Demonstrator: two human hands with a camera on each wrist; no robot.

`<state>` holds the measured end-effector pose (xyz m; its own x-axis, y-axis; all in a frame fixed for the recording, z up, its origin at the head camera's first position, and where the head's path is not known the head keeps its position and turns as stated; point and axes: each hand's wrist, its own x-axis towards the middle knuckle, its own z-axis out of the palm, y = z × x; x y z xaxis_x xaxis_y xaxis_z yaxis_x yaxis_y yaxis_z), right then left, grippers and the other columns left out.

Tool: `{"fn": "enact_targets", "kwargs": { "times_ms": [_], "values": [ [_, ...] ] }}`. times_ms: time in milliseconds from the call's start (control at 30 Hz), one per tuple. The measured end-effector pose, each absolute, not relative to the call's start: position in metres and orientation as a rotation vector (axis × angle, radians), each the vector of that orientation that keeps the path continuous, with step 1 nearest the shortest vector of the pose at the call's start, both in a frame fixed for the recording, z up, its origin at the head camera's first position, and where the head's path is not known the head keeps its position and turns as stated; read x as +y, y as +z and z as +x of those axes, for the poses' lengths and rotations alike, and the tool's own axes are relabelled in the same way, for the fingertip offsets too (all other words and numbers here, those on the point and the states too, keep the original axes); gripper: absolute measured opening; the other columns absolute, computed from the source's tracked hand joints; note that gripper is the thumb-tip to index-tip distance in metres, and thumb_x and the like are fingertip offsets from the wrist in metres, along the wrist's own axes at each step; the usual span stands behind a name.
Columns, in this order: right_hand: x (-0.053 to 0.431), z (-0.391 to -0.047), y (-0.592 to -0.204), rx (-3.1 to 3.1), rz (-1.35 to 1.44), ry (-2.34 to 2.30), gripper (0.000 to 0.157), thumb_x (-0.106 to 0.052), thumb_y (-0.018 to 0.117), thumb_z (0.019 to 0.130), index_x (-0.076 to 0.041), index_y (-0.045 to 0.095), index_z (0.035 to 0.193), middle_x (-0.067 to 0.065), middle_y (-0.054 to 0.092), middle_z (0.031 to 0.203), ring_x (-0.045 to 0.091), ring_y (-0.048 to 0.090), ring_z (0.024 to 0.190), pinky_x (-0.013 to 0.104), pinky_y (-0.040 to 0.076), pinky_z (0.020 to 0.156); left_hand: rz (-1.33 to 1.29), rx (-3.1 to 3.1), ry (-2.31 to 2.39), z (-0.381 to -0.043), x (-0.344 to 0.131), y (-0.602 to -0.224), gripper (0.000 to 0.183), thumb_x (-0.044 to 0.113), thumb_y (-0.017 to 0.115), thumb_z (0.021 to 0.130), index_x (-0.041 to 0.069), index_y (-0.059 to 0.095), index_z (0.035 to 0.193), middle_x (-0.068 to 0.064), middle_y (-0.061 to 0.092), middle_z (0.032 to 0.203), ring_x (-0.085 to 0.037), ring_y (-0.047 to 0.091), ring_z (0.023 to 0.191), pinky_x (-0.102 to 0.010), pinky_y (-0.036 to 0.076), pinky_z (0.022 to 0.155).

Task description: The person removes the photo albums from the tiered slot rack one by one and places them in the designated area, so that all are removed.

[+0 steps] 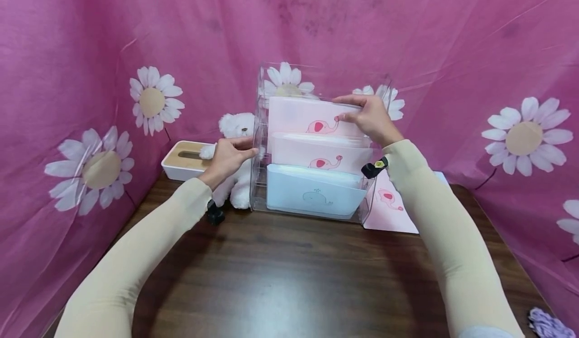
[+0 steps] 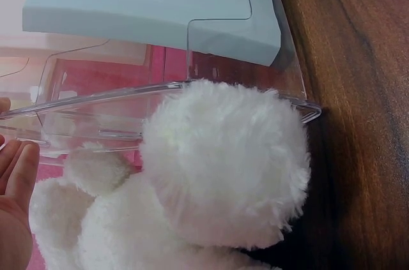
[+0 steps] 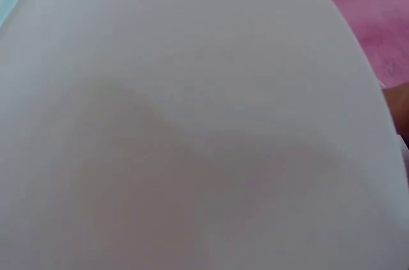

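Note:
A clear plastic tiered rack [image 1: 259,187] stands upright on the table. Its front tier holds pale blue whale-print sheets [image 1: 289,189]; pink elephant-print sheets [image 1: 289,149] fill the tier behind. My left hand [image 1: 226,159] pinches the rack's left side, thumb in front; in the left wrist view its fingers [image 2: 22,177] lie along the clear edge. At the rearmost filled tier, my right hand [image 1: 373,119] pinches the top right of a pink elephant-print sheet [image 1: 289,114], with thumb in front and fingers behind. A pale sheet [image 3: 211,91] with red line art fills most of the right wrist view.
Left of the rack sits a fluffy white plush toy [image 1: 239,182], beside a white tissue box [image 1: 181,172] with a wooden lid. Another pink elephant-print sheet [image 1: 384,215] lies right of the rack. A purple knitted item [image 1: 547,323] is at the near right corner. Pink flowered cloth surrounds the table.

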<state>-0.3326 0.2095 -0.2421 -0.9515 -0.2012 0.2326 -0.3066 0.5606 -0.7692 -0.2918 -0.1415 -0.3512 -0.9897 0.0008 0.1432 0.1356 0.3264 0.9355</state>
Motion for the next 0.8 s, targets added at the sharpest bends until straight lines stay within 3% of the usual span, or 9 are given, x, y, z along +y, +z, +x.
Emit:
{"fn": "enact_targets", "kwargs": {
  "times_ms": [267, 600, 800],
  "values": [
    [0.207, -0.334, -0.239, -2.618, 0.421, 1.398, 0.046, -0.008, 0.080, 0.087, -0.021, 0.071, 0.130, 0.005, 0.069, 0.136, 0.015, 0.061, 0.126, 0.014, 0.053, 0.083, -0.126, -2.452, -1.753, -0.293, -0.141, -0.351, 0.046, 0.017, 0.080, 0.088, 0.008, 0.068, 0.132, -0.014, 0.069, 0.133, -0.027, 0.060, 0.132, -0.041, 0.051, 0.110],
    [0.208, -0.330, -0.224, -2.507, 0.437, 1.480, 0.039, -0.007, 0.081, 0.086, -0.016, 0.075, 0.123, 0.011, 0.074, 0.124, 0.005, 0.071, 0.090, 0.017, 0.057, 0.073, -0.123, -2.462, -1.750, -0.292, -0.140, -0.349, 0.047, 0.018, 0.079, 0.089, 0.008, 0.067, 0.133, -0.013, 0.069, 0.134, -0.026, 0.059, 0.133, -0.041, 0.051, 0.110],
    [0.212, -0.327, -0.214, -2.363, 0.446, 1.661, 0.039, -0.002, 0.082, 0.083, -0.011, 0.076, 0.120, -0.003, 0.079, 0.103, 0.007, 0.075, 0.082, 0.020, 0.061, 0.071, -0.120, -2.456, -1.770, -0.292, -0.140, -0.350, 0.048, 0.017, 0.079, 0.089, 0.007, 0.067, 0.134, -0.014, 0.068, 0.134, -0.026, 0.061, 0.130, -0.040, 0.052, 0.109]
  ]
}}
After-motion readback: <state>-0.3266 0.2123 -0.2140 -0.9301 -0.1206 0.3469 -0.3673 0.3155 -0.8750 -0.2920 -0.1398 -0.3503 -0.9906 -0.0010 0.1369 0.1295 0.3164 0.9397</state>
